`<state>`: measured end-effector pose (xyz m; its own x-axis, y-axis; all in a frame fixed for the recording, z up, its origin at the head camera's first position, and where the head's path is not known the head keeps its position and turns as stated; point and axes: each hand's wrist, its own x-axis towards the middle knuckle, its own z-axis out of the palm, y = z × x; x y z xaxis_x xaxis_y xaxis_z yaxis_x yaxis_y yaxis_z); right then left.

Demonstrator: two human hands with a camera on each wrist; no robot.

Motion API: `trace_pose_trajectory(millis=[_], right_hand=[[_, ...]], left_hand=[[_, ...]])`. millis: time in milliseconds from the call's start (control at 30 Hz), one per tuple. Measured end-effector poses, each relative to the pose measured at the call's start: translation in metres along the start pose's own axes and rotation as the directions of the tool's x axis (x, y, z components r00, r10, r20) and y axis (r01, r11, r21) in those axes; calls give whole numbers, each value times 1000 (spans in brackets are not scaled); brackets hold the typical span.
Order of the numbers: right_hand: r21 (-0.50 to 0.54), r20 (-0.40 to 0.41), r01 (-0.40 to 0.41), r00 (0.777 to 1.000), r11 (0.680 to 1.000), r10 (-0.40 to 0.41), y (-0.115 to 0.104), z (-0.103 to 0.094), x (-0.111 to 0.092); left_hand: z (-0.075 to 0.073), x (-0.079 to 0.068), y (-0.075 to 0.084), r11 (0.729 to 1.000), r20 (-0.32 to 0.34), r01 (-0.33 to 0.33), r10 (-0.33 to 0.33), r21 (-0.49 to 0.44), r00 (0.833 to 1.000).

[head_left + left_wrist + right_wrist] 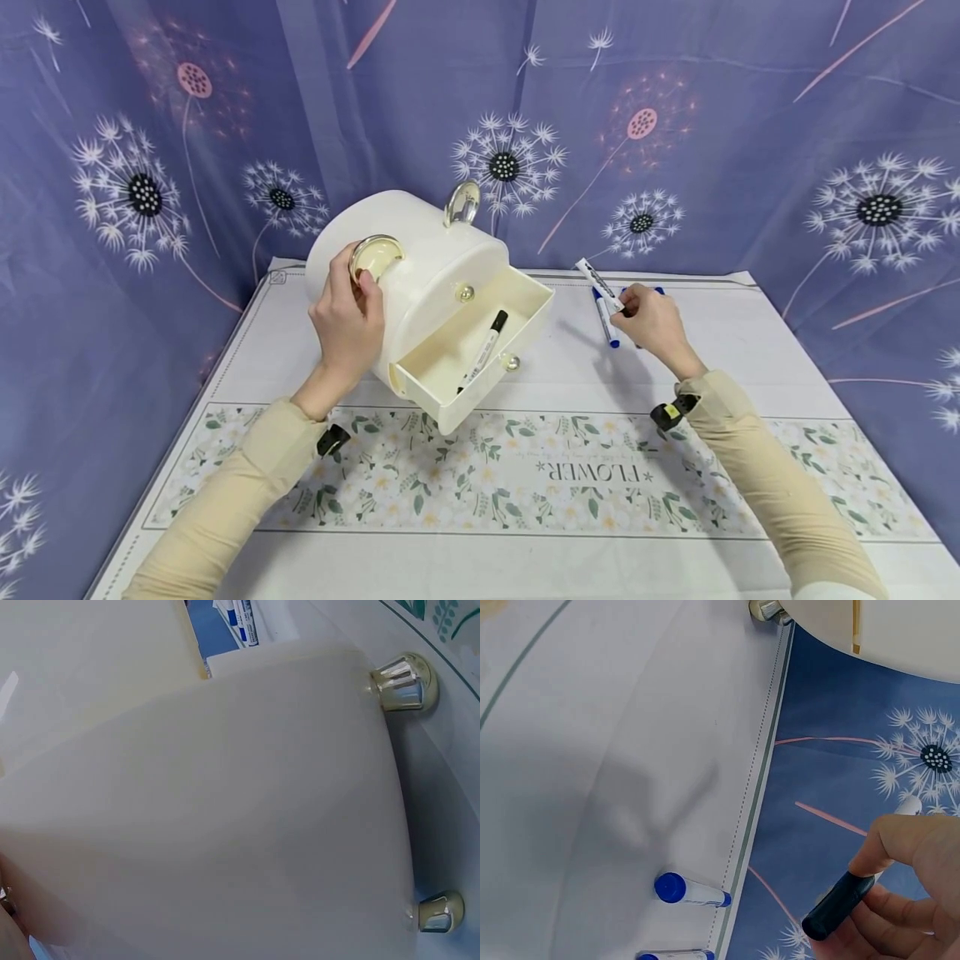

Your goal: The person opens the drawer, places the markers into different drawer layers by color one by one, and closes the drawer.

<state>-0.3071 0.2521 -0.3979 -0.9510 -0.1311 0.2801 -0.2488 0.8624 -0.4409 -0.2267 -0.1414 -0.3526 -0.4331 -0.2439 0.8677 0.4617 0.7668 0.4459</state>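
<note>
A white rounded drawer box (420,267) with gold-rimmed ears stands tilted on the table. My left hand (347,321) grips its near ear (381,254), thumb against the ear's inner face. In the left wrist view the box's wall (225,795) fills most of the picture. Its lower drawer (427,385) is pulled out, and a black-capped marker (483,350) lies inside. Above the table at the right, my right hand (654,327) pinches another white marker (597,282); its black cap (840,906) shows in the right wrist view.
Beneath the right hand lie blue-capped markers (697,891) on the table. Gold knobs (512,362) stick out from the box front. A flower-print band (480,475) crosses the white tablecloth, and a purple dandelion curtain (420,100) hangs behind.
</note>
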Motion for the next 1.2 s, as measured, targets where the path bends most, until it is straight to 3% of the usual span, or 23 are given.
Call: trace_pose_trajectory(millis=[833,1200], right_hand=[[69,-77,81,994,994,-76,-11,-4,8],[72,-104,197,976,978,-189,-20,-9,5]], left_hand=[[0,1,1,1000,-3,-5,5,2,1000],[1,0,0,1000,-10,-12,12,0,1000]])
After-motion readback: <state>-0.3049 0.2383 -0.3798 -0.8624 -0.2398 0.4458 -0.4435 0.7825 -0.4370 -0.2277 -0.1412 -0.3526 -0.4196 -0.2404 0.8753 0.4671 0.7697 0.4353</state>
